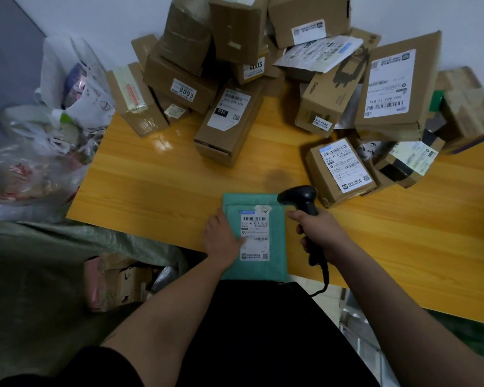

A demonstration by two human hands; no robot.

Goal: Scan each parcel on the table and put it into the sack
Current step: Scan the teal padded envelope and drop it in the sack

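Your left hand [223,238] lies flat, fingers straight, pressing the teal parcel [254,236] at the table's [157,185] near edge. Your right hand [323,233] grips the scanner [305,203], its head over the parcel's top right corner.

A mailer [253,236] is lying at the table's [162,185] near edge. Boxes [235,65] are piling along its far edge. A sack [67,247] is sitting below its left corner.

glossy wood table [162,174], cardboard boxes [338,171], seemingly plastic mailer [277,247]
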